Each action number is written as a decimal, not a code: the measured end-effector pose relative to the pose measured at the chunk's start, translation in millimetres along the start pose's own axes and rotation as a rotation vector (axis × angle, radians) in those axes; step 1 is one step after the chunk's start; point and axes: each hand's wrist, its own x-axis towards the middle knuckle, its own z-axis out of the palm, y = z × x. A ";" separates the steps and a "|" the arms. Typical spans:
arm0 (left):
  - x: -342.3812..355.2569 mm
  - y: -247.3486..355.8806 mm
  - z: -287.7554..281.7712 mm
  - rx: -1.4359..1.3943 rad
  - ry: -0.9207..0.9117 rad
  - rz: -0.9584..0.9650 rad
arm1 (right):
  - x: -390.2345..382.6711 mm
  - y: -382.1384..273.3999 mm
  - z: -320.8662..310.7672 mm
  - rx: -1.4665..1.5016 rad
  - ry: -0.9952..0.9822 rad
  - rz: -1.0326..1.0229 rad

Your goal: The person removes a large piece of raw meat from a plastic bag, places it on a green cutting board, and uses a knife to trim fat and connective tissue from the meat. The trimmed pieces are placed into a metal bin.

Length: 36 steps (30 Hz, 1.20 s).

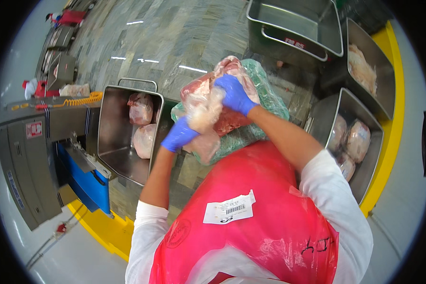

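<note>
Both my hands wear blue gloves and meet over a heap of raw meat (232,121), pink and red, lying on green plastic film (273,98). Between them stretches a pale, fatty piece of meat (206,111), smeared by motion. My left hand (181,134) is closed on its near end, and a pinkish flap (207,146) hangs beside that hand. On the far side my right hand (234,94) has its fingers curled at the upper end of the pale piece, against the red meat. Its fingertips are partly hidden.
To the left stands a steel bin (116,158) holding wrapped meat pieces (141,109). Another bin with several wrapped pieces (359,141) is at right, and one with pale meat (362,71) behind it. A handled steel bin (293,21) stands far right. A machine with a blue panel (83,182) is left.
</note>
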 end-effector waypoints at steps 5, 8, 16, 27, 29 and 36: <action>2.1 -90.4 72.7 0.276 0.027 0.083 | -17.4 -47.5 -5.4 -0.081 -0.125 -0.041; 12.2 -93.2 85.9 0.196 0.083 0.072 | -15.2 -61.2 -3.2 -0.187 -0.111 0.030; 43.2 -79.7 93.5 0.089 0.199 0.178 | -35.1 -40.9 31.6 0.080 -0.064 0.445; 51.1 -106.6 114.6 0.504 0.238 0.469 | -42.4 -85.6 29.7 0.076 -0.219 0.203; 50.0 -103.9 111.1 0.573 0.249 0.530 | -46.0 -96.7 31.4 0.215 -0.151 0.390; 59.5 -96.8 119.1 0.487 0.233 0.399 | -49.0 -112.2 30.6 0.046 -0.139 0.420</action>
